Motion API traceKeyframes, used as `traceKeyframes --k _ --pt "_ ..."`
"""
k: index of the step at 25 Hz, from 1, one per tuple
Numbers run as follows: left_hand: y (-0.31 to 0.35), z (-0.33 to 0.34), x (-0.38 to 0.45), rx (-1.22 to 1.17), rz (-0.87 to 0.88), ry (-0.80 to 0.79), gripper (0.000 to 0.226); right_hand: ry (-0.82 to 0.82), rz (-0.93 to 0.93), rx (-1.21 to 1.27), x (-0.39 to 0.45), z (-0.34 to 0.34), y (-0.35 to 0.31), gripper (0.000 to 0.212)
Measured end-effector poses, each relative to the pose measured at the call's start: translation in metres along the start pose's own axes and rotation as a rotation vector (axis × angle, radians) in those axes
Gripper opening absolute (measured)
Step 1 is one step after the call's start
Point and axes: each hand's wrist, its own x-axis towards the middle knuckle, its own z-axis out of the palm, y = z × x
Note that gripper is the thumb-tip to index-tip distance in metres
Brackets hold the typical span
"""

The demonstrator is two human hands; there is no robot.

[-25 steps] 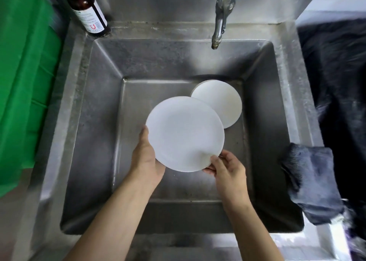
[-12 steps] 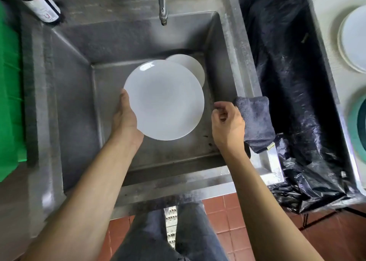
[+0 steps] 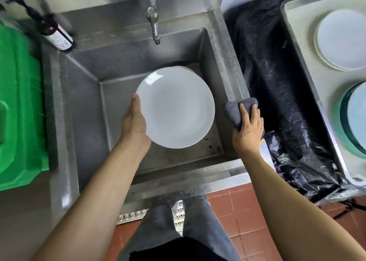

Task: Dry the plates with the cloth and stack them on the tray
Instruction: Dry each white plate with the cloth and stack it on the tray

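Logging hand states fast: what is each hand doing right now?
Left hand: closed on the rim of the white plate, held over the sink.
Right hand: gripping the grey cloth at the sink's edge.

white plate (image 3: 176, 108), grey cloth (image 3: 236, 110), green bin (image 3: 19, 106)

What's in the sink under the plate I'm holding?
Under the held plate, gripped by the left hand, only a thin white edge of another plate shows. The rest of it and the sink floor there are covered.
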Motion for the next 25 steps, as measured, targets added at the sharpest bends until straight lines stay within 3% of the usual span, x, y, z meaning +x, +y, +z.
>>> traceKeyframes --k 6,10,15,19,22,25 --pt "0.022 0.004 -0.029 0.024 0.139 -0.034 0.033 0.246 0.166 0.601 0.01 -0.05 -0.04 0.058" --pt "0.042 0.012 -0.053 0.057 0.202 -0.057 0.029 0.279 0.004 0.849 0.004 -0.099 -0.113 0.048" --pt "0.057 0.018 -0.076 0.094 0.326 -0.077 0.034 0.111 -0.534 0.598 0.001 -0.121 -0.175 0.063" --pt "0.071 0.017 -0.088 0.124 0.412 -0.151 0.041 -0.003 -0.525 0.688 -0.018 -0.111 -0.203 0.059" --pt "0.079 0.015 -0.089 0.078 0.422 -0.117 0.041 -0.072 -0.739 0.679 -0.03 -0.105 -0.215 0.058" --pt "0.078 0.009 -0.09 0.027 0.432 -0.121 0.036 0.011 -0.687 0.651 -0.016 -0.11 -0.218 0.058"
